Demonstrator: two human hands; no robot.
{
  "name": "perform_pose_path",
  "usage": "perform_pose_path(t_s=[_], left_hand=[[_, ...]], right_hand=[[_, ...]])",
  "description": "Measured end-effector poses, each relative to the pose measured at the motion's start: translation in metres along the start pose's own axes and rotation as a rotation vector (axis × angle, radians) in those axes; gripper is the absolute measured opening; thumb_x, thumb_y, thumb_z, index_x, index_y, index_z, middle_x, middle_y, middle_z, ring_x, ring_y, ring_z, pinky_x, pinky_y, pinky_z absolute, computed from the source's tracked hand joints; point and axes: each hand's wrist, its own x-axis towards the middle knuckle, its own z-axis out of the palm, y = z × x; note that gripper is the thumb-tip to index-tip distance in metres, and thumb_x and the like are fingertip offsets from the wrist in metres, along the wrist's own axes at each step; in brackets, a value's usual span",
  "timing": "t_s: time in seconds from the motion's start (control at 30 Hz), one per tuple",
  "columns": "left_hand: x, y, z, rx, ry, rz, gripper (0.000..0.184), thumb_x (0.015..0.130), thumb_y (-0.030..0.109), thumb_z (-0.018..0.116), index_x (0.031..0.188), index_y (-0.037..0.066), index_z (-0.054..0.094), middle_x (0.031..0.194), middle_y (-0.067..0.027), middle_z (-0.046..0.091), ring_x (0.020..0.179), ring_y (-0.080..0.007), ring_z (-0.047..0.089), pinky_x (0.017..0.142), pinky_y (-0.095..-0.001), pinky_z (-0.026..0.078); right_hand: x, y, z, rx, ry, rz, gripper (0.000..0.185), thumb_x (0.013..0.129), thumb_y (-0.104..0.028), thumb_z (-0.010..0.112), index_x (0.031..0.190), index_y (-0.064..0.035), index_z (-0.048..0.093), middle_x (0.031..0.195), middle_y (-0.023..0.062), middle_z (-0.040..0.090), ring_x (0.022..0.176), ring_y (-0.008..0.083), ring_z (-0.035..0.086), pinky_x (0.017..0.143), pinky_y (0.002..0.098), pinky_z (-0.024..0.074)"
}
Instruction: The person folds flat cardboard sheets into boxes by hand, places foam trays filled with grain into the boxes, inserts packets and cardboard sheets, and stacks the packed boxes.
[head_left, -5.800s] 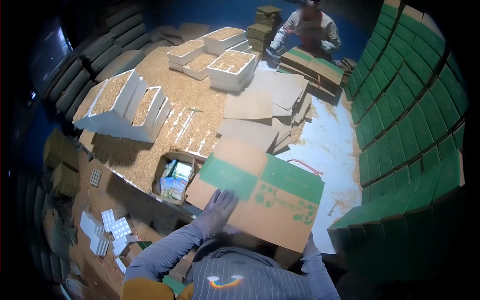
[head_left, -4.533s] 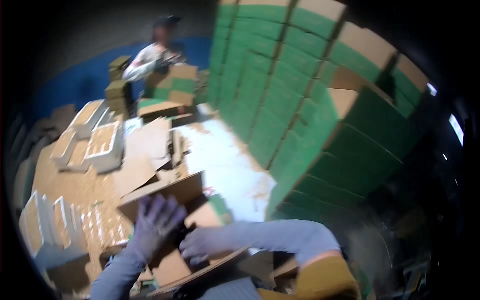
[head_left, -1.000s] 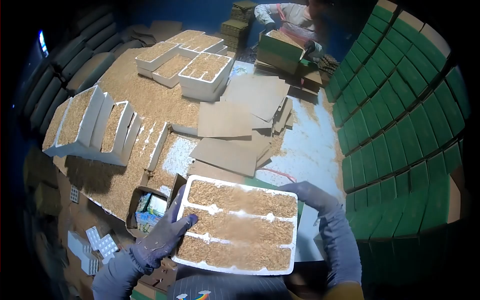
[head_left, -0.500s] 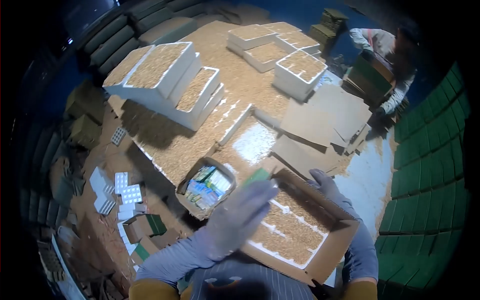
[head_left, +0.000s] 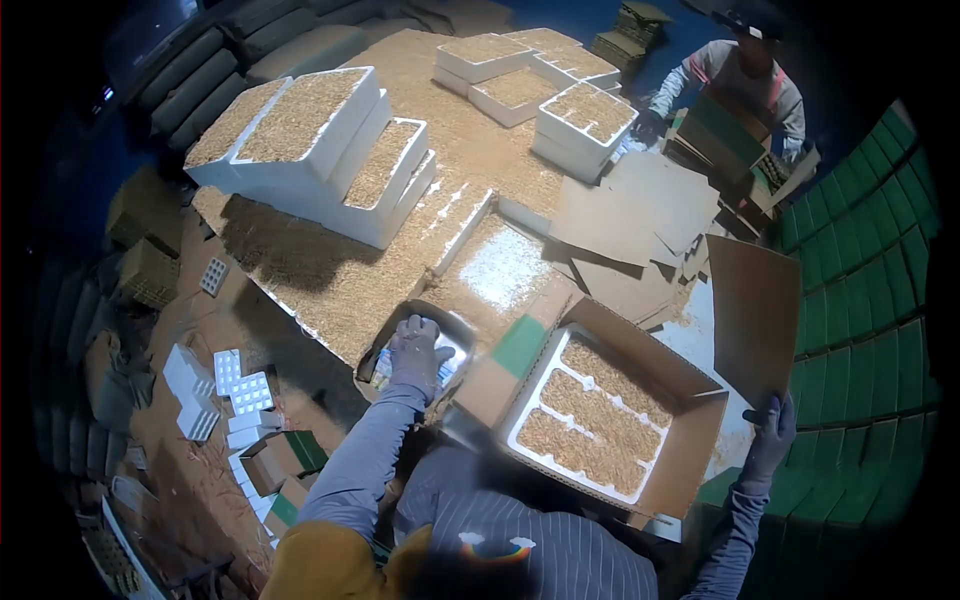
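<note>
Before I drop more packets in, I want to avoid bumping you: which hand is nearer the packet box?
Left. Your left hand is in the packet box; your right is beyond the carton, at the cardboard panel.

We can read no text, label, brand, number or sign on anything here, near or far, left or right.

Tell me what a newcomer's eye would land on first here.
Likely the open cardboard box in the lower middle, with a white foam tray of tan flakes inside. Next, perhaps, the wall of green boxes down the right side, then the white foam boxes piled at upper left, filled with similar flakes.
</note>
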Motion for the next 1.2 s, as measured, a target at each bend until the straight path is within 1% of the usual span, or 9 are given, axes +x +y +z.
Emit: perform_pose_path(t_s=[0.3,0.57,0.67,0.73,0.8,0.87,0.97,1.07,1.2], left_hand=[[0.003,0.003,-0.011,0.053,-0.232,-0.062,0.03,0.074,0.039,0.078,0.089,0.016,0.067,0.117,-0.0092,0.049,0.115,-0.0301,0.044,0.093,-0.0433,0.038],[0.009,-0.029,0.004,-0.291,0.025,-0.079,0.028,0.081,0.038,0.071,0.093,0.012,0.074,0.108,-0.0109,0.058,0.11,-0.031,0.049,0.094,-0.0435,0.038],[-0.008,0.044,-0.113,-0.454,0.461,0.089,0.016,0.074,0.02,0.077,0.087,0.012,0.075,0.096,-0.0079,0.06,0.097,-0.0286,0.051,0.091,-0.0408,0.039],[-0.026,0.102,-0.17,-0.424,0.372,0.475,0.018,0.071,0.021,0.079,0.088,0.016,0.074,0.093,-0.0051,0.059,0.099,-0.026,0.052,0.091,-0.041,0.038],[-0.039,0.15,-0.194,-0.336,0.208,0.74,0.025,0.075,0.022,0.079,0.098,0.017,0.072,0.097,-0.0051,0.059,0.104,-0.0256,0.054,0.095,-0.0408,0.039],[-0.035,0.159,-0.204,-0.408,0.293,0.706,0.028,0.077,0.019,0.079,0.103,0.014,0.07,0.101,-0.006,0.06,0.107,-0.0254,0.053,0.094,-0.0406,0.042],[-0.031,0.165,-0.238,-0.573,0.414,0.562,0.024,0.076,0.001,0.076,0.098,0.008,0.069,0.104,-0.0085,0.059,0.103,-0.0266,0.058,0.092,-0.0374,0.047],[-0.038,0.196,-0.223,-0.166,0.014,0.997,0.022,0.078,0.023,0.077,0.095,0.014,0.068,0.097,-0.0064,0.061,0.105,-0.0272,0.056,0.094,-0.0415,0.043],[-0.038,0.221,-0.176,0.551,-0.652,0.946,0.017,0.086,0.022,0.066,0.098,0.01,0.07,0.103,-0.0089,0.065,0.107,-0.0253,0.061,0.089,-0.0439,0.046]], right_hand=[[-0.067,-0.01,-0.039,0.027,0.156,0.091,0.035,0.101,-0.019,0.052,0.128,0.0018,0.057,0.105,0.0094,0.067,0.07,0.0174,0.067,0.066,0.0285,0.0502],[-0.087,-0.01,-0.054,0.046,0.192,0.108,0.035,0.101,-0.017,0.05,0.13,0.0015,0.055,0.108,0.0098,0.066,0.076,0.0169,0.067,0.068,0.0287,0.0506],[-0.091,-0.025,-0.051,0.054,0.217,0.009,0.034,0.1,-0.011,0.047,0.131,0.0015,0.055,0.108,0.0114,0.066,0.077,0.0178,0.067,0.069,0.029,0.0513],[-0.095,-0.031,-0.046,0.001,0.199,-0.076,0.04,0.094,0.002,0.044,0.133,0.0006,0.055,0.112,0.0143,0.066,0.08,0.0192,0.068,0.074,0.0303,0.0535],[-0.088,-0.061,-0.019,-0.097,0.006,-0.386,0.058,0.074,0.016,0.049,0.129,-0.0008,0.058,0.123,0.018,0.062,0.102,0.0275,0.065,0.085,0.0372,0.0558],[-0.079,-0.111,-0.003,-0.604,-0.255,-0.672,0.064,0.063,0.006,0.063,0.125,-0.0077,0.061,0.119,0.0147,0.058,0.104,0.0342,0.061,0.087,0.0408,0.0542],[-0.088,-0.124,0.014,-0.911,-0.695,-0.851,0.035,0.079,-0.013,0.058,0.114,-0.0145,0.064,0.099,0.0059,0.054,0.09,0.0223,0.058,0.068,0.0314,0.0548],[-0.094,-0.107,0.035,-0.854,-0.99,-0.835,0.016,0.082,-0.016,0.059,0.096,-0.0124,0.067,0.096,0.0049,0.057,0.09,0.0221,0.06,0.067,0.0319,0.055],[-0.086,-0.099,0.05,-0.795,-1.343,-0.7,0.013,0.084,-0.017,0.058,0.087,-0.0101,0.069,0.102,0.0072,0.065,0.094,0.0249,0.065,0.069,0.0359,0.0555]])
